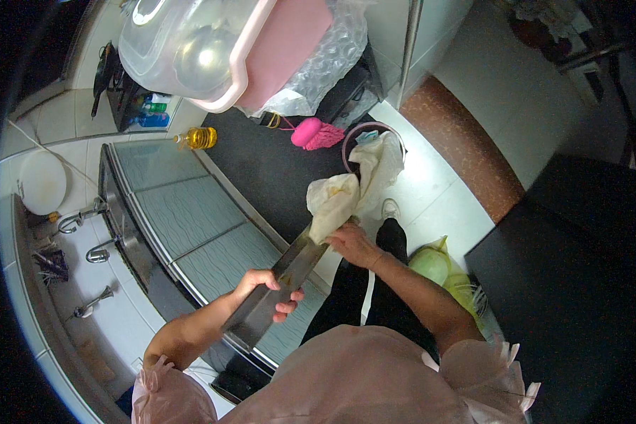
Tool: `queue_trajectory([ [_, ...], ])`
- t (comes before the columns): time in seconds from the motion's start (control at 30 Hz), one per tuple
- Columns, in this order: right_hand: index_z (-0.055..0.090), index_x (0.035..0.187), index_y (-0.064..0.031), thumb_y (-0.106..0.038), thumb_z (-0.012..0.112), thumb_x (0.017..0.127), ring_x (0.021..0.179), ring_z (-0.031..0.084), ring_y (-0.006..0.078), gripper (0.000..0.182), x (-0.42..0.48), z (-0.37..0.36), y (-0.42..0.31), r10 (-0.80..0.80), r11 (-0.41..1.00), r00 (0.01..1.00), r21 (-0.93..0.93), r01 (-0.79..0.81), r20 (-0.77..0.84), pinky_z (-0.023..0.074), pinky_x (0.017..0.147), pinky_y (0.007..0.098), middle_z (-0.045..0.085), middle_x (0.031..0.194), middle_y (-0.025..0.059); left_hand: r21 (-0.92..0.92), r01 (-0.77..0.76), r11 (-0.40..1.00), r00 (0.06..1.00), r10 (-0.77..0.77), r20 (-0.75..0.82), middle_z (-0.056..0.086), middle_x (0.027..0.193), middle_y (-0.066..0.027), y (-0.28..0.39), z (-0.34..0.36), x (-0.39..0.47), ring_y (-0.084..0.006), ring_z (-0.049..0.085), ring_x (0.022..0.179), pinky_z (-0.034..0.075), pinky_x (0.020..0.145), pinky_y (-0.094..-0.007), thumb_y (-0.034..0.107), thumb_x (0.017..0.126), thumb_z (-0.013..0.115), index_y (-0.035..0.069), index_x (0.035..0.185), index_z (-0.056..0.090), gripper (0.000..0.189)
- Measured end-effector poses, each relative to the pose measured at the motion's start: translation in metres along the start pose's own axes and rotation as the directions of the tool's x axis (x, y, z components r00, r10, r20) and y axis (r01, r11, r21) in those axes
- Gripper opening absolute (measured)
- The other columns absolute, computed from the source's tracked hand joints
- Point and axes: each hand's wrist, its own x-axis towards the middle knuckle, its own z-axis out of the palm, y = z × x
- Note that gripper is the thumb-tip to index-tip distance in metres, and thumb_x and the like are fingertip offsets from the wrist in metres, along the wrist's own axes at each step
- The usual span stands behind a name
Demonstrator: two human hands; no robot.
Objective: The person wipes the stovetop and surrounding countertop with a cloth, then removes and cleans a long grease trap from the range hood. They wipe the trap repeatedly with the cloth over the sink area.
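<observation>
My left hand grips a long, narrow metal trough by its near part, thumb over the edge and fingers underneath. The trough slants away to the right, and brown residue marks its inside. At its far end, my right hand has its fingers closed against a crumpled white cloth or paper towel with yellow-brown stains. The right fingertips are partly hidden by it. Just beyond stands a round waste bin, its rim draped with white crumpled material that nearly meets the stained piece.
Cabinets with glass doors and a sink faucet line the left. An oil bottle, a pink scrubber and a translucent pink-rimmed storage box are ahead. Greenish plastic bags lie right of my legs, beside a dark surface.
</observation>
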Motion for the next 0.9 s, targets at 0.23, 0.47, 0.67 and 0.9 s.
queue_trajectory([
  [0.23,0.057,0.097,-0.0003,-0.011,0.049,0.081,0.099,0.050,0.0364,0.021,0.029,-0.017,0.047,-0.046,0.997,0.981,-0.063,0.035,-0.188,0.0383,0.087,0.0421,0.056,0.098,0.0193,0.043,-0.028,0.999,1.000,0.028,-0.009,0.043,0.088,-0.0085,-0.018,0.013,-0.030,-0.0163,0.046,0.066,0.046,0.056,-0.0352,0.014,0.066,0.048,0.010,0.117,0.035,0.053],
  [0.47,0.057,0.093,0.0010,-0.008,0.049,0.079,0.093,0.051,0.0384,0.018,0.057,-0.040,0.058,0.003,0.994,0.979,-0.105,-0.025,-0.203,0.0406,0.082,0.0435,0.055,0.096,0.0217,0.145,-0.080,0.986,0.992,0.092,-0.082,0.043,0.085,-0.0091,-0.033,0.023,-0.059,-0.0163,0.046,0.064,0.048,0.053,-0.0344,0.017,0.061,0.054,0.003,0.116,0.038,0.059],
  [0.67,0.056,0.089,0.0033,-0.007,0.049,0.076,0.093,0.053,0.0379,0.018,0.074,-0.049,0.098,0.328,0.863,0.927,-0.341,-0.373,-0.184,0.0427,0.078,0.0441,0.056,0.094,0.0233,0.102,-0.099,0.990,0.990,0.108,-0.087,0.044,0.085,-0.0104,-0.049,0.023,-0.077,-0.0165,0.047,0.063,0.047,0.050,-0.0330,0.018,0.060,0.056,-0.001,0.113,0.037,0.059],
  [0.9,0.058,0.097,0.0011,-0.019,0.055,0.083,0.092,0.053,0.0314,0.025,0.059,-0.076,0.150,0.096,0.868,0.743,-0.310,-0.389,-0.663,0.0428,0.081,0.0340,0.056,0.099,0.0182,0.052,-0.134,0.990,0.990,0.136,-0.030,0.041,0.084,-0.0111,-0.064,-0.005,-0.104,-0.0129,0.045,0.059,0.048,0.045,-0.0277,0.019,0.062,0.055,-0.001,0.124,0.029,0.070],
])
